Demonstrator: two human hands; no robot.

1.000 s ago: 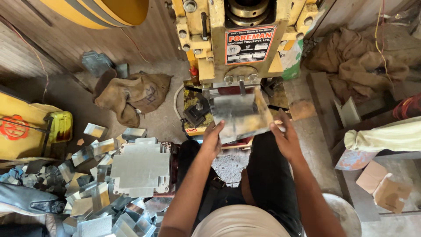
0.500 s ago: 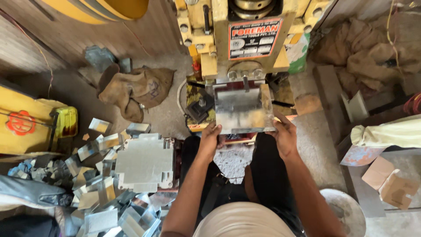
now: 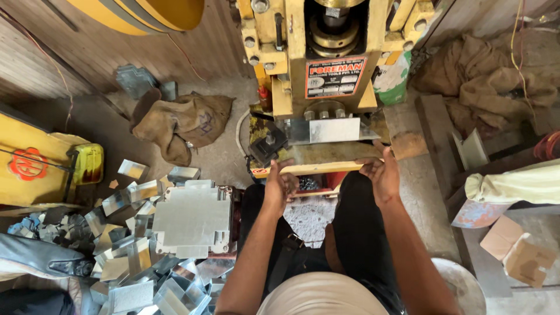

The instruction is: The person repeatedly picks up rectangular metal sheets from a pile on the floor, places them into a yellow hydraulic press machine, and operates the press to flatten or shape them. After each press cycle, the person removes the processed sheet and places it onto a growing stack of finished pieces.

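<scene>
A shiny sheet-metal piece [image 3: 326, 129] sits under the ram of a yellow press [image 3: 318, 58], resting on the press bed [image 3: 315, 156]. My left hand [image 3: 280, 184] hovers just in front of the bed's front edge, fingers loosely curled and holding nothing. My right hand [image 3: 380, 174] is at the bed's right front corner, its fingertips near or on the edge, also holding nothing. Both hands are clear of the sheet. My dark-trousered legs fill the space below the bed.
A stack of flat notched metal sheets [image 3: 189, 219] lies by my left knee, with a heap of bent metal pieces [image 3: 116, 262] around it. A burlap sack [image 3: 186, 122] and a yellow container [image 3: 41, 169] are at left. Cardboard scraps [image 3: 519, 251] and more sacking [image 3: 484, 76] are at right.
Both hands held the sheet in front of the press, slid it in under the ram, then let go and drew back to the bed's front edge.
</scene>
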